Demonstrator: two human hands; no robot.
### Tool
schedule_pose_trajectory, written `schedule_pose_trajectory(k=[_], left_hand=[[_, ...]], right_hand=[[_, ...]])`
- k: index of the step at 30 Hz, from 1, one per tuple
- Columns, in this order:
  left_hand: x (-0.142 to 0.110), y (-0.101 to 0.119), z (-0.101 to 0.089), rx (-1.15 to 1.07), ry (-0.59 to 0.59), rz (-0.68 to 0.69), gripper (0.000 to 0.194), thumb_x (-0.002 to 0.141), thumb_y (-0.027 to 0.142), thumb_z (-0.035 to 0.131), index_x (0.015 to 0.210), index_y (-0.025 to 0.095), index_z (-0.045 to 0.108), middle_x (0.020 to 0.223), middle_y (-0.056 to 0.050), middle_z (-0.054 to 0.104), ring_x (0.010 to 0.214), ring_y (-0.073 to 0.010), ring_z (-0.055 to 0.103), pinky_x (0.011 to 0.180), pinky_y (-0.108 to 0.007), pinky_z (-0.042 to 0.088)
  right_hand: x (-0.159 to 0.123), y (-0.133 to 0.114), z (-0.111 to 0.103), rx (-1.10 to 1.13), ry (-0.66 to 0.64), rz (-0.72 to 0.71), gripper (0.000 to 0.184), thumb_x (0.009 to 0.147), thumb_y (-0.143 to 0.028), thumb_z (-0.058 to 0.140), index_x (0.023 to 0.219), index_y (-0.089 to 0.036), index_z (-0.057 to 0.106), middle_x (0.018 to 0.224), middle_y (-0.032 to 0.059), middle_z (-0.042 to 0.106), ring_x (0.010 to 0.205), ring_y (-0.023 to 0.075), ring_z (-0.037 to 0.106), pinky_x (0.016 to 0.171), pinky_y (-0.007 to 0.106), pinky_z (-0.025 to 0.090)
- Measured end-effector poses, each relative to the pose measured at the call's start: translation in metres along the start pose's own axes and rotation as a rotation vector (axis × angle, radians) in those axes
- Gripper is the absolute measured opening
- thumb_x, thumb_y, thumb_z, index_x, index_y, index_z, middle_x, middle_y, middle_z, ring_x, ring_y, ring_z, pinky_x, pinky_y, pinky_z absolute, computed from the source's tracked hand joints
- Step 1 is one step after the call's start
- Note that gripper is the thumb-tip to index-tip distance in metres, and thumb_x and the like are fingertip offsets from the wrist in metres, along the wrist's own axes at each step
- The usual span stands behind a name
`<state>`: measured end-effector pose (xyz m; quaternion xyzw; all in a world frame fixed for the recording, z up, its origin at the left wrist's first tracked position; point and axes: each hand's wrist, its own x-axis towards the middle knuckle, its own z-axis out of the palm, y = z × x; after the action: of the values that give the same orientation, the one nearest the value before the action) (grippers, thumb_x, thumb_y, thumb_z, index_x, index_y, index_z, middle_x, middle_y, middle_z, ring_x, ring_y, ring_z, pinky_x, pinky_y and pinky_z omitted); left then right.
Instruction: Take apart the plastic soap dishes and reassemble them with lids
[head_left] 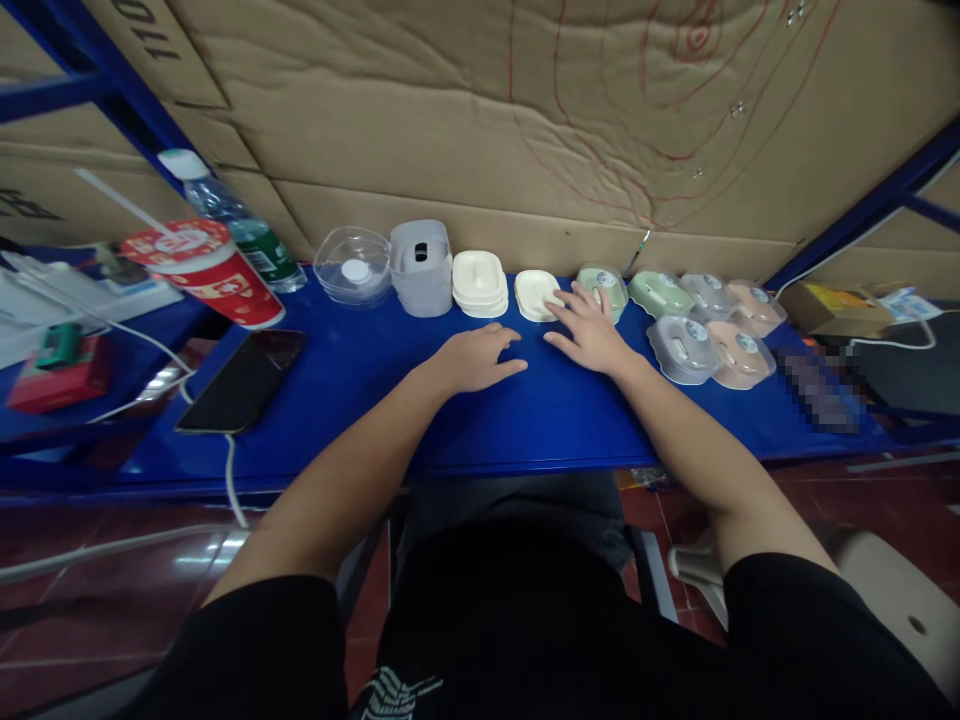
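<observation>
My left hand (474,359) lies palm down on the blue shelf (360,400), fingers loosely curled and pointing right, holding nothing. My right hand (589,330) rests flat beside it with fingers spread. Its fingertips reach toward a single cream soap-dish tray (534,293) and a green lidded soap box (604,287). A stack of cream trays (480,283) stands left of the single tray, just beyond my left hand.
Along the cardboard back wall sit a grey stacked container (421,266), a clear bowl (351,265), and several grey, green and pink lidded boxes (705,330) at right. At left are a red paper cup (206,268), a water bottle (232,220) and a black phone (241,380) on a cable.
</observation>
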<state>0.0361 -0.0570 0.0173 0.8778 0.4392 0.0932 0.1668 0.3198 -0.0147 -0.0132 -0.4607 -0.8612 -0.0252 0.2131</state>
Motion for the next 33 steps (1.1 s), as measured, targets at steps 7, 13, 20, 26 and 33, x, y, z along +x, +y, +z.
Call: schedule_pose_trajectory(k=[7, 13, 20, 26, 33], left_hand=[[0.005, 0.001, -0.006, -0.014, 0.049, -0.140, 0.060, 0.102, 0.058, 0.055, 0.148, 0.020, 0.063, 0.137, -0.012, 0.076, 0.128, -0.0337, 0.069, 0.106, -0.046, 0.053], [0.007, -0.012, -0.018, -0.106, 0.378, -0.382, 0.069, 0.103, 0.052, 0.057, 0.164, 0.022, 0.047, 0.121, -0.009, 0.081, 0.121, -0.0353, 0.072, 0.103, -0.047, 0.055], [0.006, -0.049, -0.028, -0.130, 0.701, -0.542, 0.064, 0.099, 0.047, 0.066, 0.158, 0.026, 0.053, 0.105, -0.008, 0.080, 0.118, -0.0376, 0.074, 0.108, -0.052, 0.055], [0.011, -0.075, -0.026, -0.191, 0.767, -0.514, 0.033, 0.096, 0.036, 0.065, 0.126, 0.022, 0.071, 0.090, -0.006, 0.077, 0.101, -0.0324, 0.076, 0.100, -0.050, 0.058], [0.014, -0.070, -0.026, -0.243, 0.962, -0.437, 0.028, 0.094, 0.030, 0.068, 0.121, 0.023, 0.062, 0.081, 0.001, 0.072, 0.089, -0.0246, 0.075, 0.095, -0.043, 0.059]], right_hand=[[-0.001, 0.001, -0.004, 0.074, -0.140, -0.044, 0.077, 0.105, -0.072, 0.045, 0.160, -0.020, 0.057, 0.156, 0.0194, 0.067, 0.146, 0.0435, 0.058, 0.129, 0.076, 0.026], [-0.001, 0.003, -0.012, 0.241, -0.081, -0.022, 0.061, 0.104, -0.063, 0.057, 0.137, -0.015, 0.075, 0.104, 0.0134, 0.083, 0.103, 0.0322, 0.075, 0.103, 0.053, 0.055], [-0.004, -0.012, -0.011, 0.398, -0.132, -0.050, 0.046, 0.093, -0.057, 0.077, 0.118, -0.019, 0.083, 0.080, 0.0056, 0.077, 0.081, 0.0232, 0.071, 0.079, 0.037, 0.054], [-0.004, -0.013, -0.015, 0.391, -0.034, -0.095, 0.042, 0.097, -0.056, 0.070, 0.115, -0.021, 0.083, 0.089, 0.0076, 0.081, 0.089, 0.0254, 0.074, 0.086, 0.041, 0.056], [-0.002, 0.000, -0.016, 0.238, -0.041, -0.096, 0.067, 0.096, -0.070, 0.069, 0.134, -0.016, 0.077, 0.122, 0.0175, 0.078, 0.113, 0.0349, 0.072, 0.104, 0.052, 0.055]])
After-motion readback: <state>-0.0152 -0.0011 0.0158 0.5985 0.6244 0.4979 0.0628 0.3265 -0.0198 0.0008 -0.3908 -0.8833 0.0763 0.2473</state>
